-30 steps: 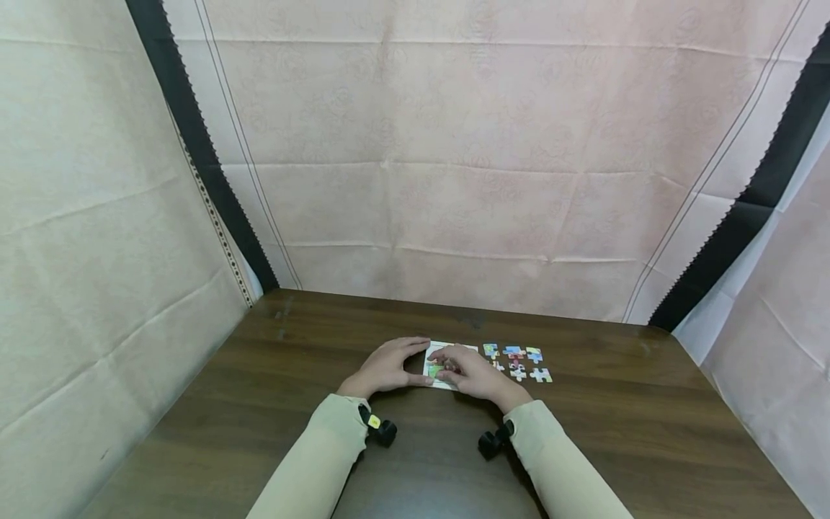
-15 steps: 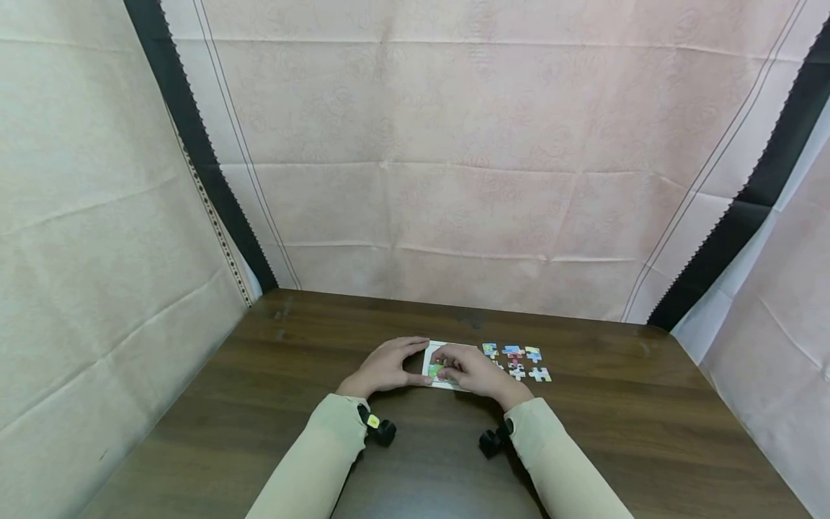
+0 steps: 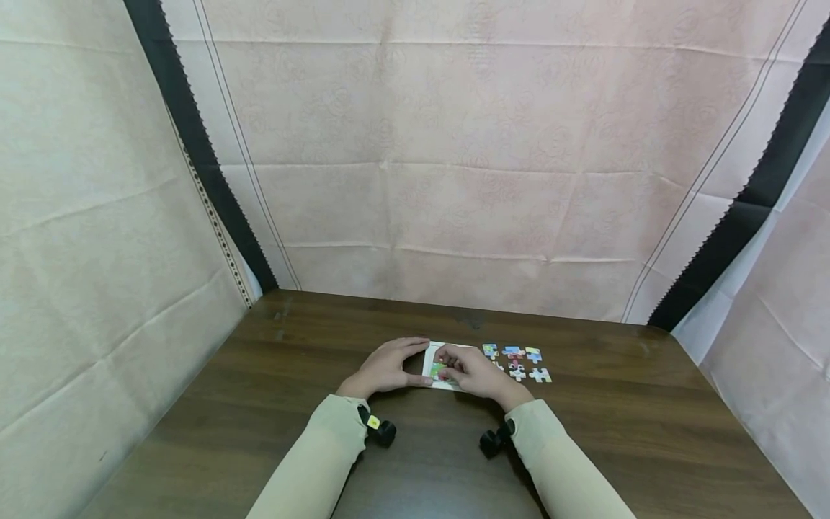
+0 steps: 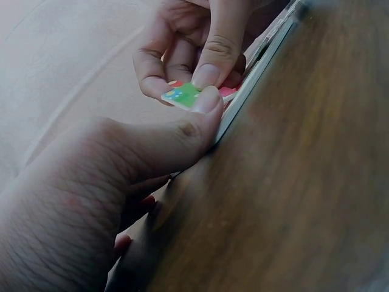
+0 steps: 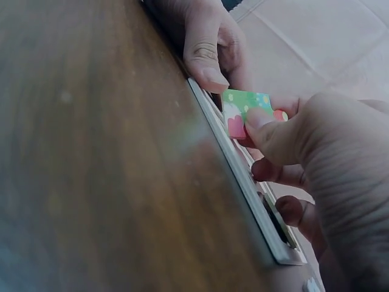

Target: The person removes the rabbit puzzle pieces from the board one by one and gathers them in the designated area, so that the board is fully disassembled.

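Note:
A small white-bordered puzzle tray (image 3: 427, 365) lies flat on the brown table. My left hand (image 3: 389, 366) spans its left end and holds it, thumb at the near corner, fingers reaching toward the far one. Over the tray, my right hand (image 3: 476, 371) pinches a green puzzle piece (image 5: 246, 100) with a pink patch between thumb and finger. The right wrist view shows this piece tilted up from the tray, close to my left thumb (image 5: 206, 64). Much of the tray's inside is hidden by the hands.
Several loose puzzle pieces (image 3: 516, 372) lie right of the tray, some partly behind my right hand. The wooden table (image 3: 616, 418) stretches around them, with pale cloth walls (image 3: 480, 158) behind and at both sides. A small black wrist camera sits under each sleeve.
My right fingertips have shifted slightly to the right and the green piece shows a little more between them. My left hand stays in place, and the loose pieces have not moved.

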Available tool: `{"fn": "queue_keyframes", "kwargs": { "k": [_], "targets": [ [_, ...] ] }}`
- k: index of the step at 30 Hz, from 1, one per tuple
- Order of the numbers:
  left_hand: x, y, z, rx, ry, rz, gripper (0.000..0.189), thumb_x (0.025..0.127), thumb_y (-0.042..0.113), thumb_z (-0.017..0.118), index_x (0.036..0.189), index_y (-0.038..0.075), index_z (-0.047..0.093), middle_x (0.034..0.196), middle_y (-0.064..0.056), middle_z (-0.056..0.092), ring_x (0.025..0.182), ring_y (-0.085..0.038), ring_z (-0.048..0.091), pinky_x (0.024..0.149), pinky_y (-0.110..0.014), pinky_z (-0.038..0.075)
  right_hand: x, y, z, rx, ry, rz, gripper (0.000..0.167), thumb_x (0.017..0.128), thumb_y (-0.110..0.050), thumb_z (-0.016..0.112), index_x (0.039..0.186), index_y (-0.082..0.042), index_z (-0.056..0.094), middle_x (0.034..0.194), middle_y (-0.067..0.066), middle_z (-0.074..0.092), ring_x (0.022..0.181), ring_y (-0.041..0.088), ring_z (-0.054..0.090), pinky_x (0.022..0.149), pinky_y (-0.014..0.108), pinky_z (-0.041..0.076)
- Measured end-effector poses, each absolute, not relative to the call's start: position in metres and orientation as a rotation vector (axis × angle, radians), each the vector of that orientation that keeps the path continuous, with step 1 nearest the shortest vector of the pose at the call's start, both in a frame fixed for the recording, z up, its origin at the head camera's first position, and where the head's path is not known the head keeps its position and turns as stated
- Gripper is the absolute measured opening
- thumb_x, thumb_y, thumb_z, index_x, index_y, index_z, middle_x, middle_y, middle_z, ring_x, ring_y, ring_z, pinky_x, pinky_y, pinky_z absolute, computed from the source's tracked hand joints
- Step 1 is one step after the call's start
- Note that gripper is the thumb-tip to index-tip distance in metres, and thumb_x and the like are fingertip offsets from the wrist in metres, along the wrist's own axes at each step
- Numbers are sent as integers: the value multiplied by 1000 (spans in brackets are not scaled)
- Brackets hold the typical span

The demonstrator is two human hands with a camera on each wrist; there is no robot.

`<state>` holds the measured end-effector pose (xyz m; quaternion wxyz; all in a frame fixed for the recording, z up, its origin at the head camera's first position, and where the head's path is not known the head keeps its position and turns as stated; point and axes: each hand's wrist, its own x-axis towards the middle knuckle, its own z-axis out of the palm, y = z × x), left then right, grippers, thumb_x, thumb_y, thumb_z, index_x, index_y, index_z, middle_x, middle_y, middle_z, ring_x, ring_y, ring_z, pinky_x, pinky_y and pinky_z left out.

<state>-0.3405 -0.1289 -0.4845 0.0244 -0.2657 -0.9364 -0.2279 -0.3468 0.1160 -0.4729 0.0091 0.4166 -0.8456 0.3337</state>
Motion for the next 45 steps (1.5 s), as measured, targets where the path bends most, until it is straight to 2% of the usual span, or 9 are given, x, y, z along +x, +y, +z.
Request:
{"fn": "queue_keyframes", "kwargs": {
  "k": [11, 20, 24, 28, 32, 37, 41, 45],
  "targets": [
    [-341, -130, -485, -817, -2906, -686, 90, 82, 75, 64, 155, 27, 43, 157, 8, 40, 145, -22, 35, 116, -51, 29, -349, 117, -478, 1256, -2586, 1083, 21, 99, -14, 67, 119, -21, 67, 98, -11, 68, 80, 6, 61, 68, 29, 53],
    [-341, -130, -485, -819, -2911, -668, 90, 82, 76, 63, 155, 27, 42, 157, 8, 40, 145, -23, 35, 117, -50, 29, -350, 118, -480, 1225, -2527, 1106, 27, 99, -16, 66, 126, -16, 70, 94, -11, 70, 66, 6, 57, 59, 28, 51],
    [-342, -130, -486, -830, -2911, -658, 91, 81, 78, 61, 155, 27, 42, 158, 8, 39, 145, -23, 35, 116, -51, 30, -348, 119, -479, 1190, -2527, 1119, 24, 98, -18, 68, 122, -15, 70, 94, -11, 70, 69, 6, 59, 61, 28, 52],
    [-343, -130, -486, -828, -2912, -656, 91, 82, 77, 62, 155, 27, 41, 158, 7, 39, 145, -24, 35, 116, -51, 30, -346, 123, -478, 1135, -2540, 1146, 19, 97, -22, 69, 116, -20, 69, 94, -11, 69, 71, 7, 60, 62, 29, 53],
    [-343, -130, -486, -829, -2908, -649, 90, 82, 76, 62, 155, 27, 42, 158, 7, 40, 145, -23, 36, 116, -51, 30, -346, 134, -478, 1093, -2542, 1151, 18, 97, -24, 70, 115, -21, 70, 91, -12, 70, 67, 8, 58, 60, 29, 51],
    [-343, -129, -484, -838, -2906, -634, 89, 83, 75, 62, 155, 27, 42, 158, 8, 39, 145, -21, 35, 117, -47, 29, -343, 158, -477, 1064, -2537, 1185, 22, 99, -21, 67, 119, -13, 72, 90, -9, 72, 64, 9, 59, 57, 29, 50],
    [-342, -129, -484, -843, -2903, -636, 89, 83, 74, 63, 155, 26, 42, 158, 7, 39, 146, -21, 34, 117, -47, 28, -338, 180, -477, 1000, -2558, 1185, 21, 99, -23, 67, 118, -15, 73, 88, -11, 71, 61, 10, 53, 55, 28, 47],
    [-342, -129, -485, -847, -2900, -633, 89, 83, 73, 64, 155, 25, 42, 158, 7, 40, 146, -22, 35, 117, -48, 28, -332, 198, -479, 960, -2578, 1154, 19, 98, -25, 69, 115, -18, 74, 86, -14, 70, 62, 9, 55, 56, 28, 47]
  ]
}}
